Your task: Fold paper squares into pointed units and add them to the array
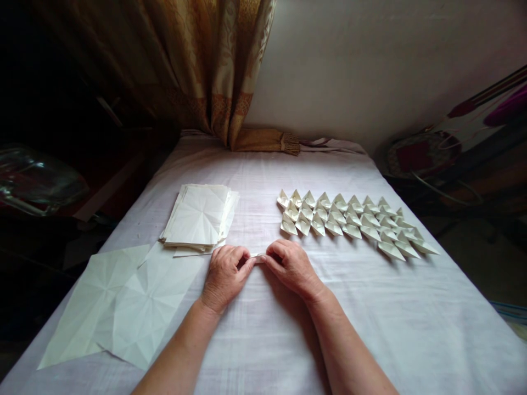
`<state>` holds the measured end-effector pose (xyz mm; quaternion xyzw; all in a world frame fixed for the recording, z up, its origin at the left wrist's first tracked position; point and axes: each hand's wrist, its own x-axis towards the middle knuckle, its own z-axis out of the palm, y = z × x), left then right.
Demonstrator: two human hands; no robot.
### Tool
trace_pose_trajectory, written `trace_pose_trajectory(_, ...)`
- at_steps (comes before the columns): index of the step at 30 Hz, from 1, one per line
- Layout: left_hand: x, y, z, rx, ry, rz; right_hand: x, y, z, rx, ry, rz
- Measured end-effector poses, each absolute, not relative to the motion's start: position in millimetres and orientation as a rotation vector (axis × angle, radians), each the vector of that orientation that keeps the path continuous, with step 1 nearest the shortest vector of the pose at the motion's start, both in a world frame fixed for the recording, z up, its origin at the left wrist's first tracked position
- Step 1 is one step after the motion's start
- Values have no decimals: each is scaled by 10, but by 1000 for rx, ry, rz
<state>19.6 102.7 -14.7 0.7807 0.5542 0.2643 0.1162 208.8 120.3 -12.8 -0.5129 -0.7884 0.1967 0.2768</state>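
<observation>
Between my two hands is a small piece of folded white paper, gripped at both ends. My left hand pinches its left end, thumb against curled fingers. The right end is pinched the same way by my right hand. Only a short strip of the paper shows; the rest is covered by my fingers. Just beyond my left hand lies a stack of creased square sheets. To the right of my right hand sit rows of folded paper boats.
Loose creased sheets overlap at the left of the white-covered table. A gold curtain hangs onto the table's far edge, by the wall. At far left is a shiny transparent object, hard to make out.
</observation>
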Motion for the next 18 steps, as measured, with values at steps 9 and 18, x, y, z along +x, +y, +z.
trace_pose_trajectory(9, 250, 1021, -178, 2270, 1773, 728, 2030, 1209, -167, -1452, -2078, 577)
trace_pose_trajectory(18, 267, 1033, -199, 2299, 1865, 679, 1978, 1193, -167, -1510, -2053, 506)
